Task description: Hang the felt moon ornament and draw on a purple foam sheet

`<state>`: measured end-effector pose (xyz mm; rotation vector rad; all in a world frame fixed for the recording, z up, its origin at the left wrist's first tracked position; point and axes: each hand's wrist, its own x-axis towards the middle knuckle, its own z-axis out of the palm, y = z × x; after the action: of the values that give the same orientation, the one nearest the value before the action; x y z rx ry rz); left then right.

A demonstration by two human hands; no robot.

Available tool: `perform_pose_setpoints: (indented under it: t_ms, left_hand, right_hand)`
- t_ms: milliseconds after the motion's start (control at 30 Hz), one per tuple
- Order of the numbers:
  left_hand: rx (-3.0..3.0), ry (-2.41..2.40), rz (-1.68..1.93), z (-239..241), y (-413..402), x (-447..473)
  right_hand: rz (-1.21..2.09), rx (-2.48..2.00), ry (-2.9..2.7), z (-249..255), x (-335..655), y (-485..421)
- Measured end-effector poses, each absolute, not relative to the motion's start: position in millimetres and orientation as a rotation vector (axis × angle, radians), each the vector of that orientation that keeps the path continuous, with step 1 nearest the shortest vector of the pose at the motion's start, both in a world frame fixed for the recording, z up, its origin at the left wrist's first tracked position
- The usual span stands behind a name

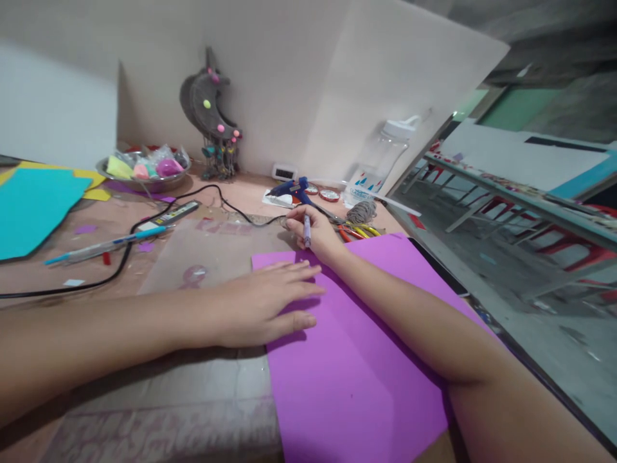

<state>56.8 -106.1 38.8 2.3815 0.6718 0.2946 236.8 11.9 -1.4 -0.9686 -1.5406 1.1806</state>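
Observation:
My left hand (pixel 270 299) lies flat across the left edge of a purple sheet (pixel 357 373), its fingers spread and nothing in them. Beyond the sheet's far edge, my right hand (pixel 313 228) is closed around a slim pen (pixel 307 230), which points up out of the fingers. Under my left wrist is a clear plastic sheet (pixel 193 379) with faint markings. Just past my right hand sit a blue glue gun (pixel 292 188) and pliers with red and yellow handles (pixel 359 231).
A grey moon ornament (pixel 205 106) stands at the back, near a metal bowl (pixel 144 183) of coloured clay packs. A black cable (pixel 128 251) crosses the left side, by a blue pen (pixel 110 244) and cyan paper (pixel 38 206). A clear bottle (pixel 378 164) and grey yarn (pixel 361 212) stand back right.

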Motion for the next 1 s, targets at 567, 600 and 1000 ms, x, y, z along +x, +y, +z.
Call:
perform_pose_setpoints:
  t_ms: [567,600,1000]
  left_hand:
    - [2.739,0.54,0.657,22,-93,20]
    - [2.874,0.569,0.697,14,-93,12]
    - [3.131,1.026,0.586,7,-99,-3]
  right_hand:
    - [0.984,-1.06,-1.68,2,239,11]
    - [0.893,-1.096,-1.734,2,240,11]
    - [0.578,-1.171,-1.861,19,250,8]
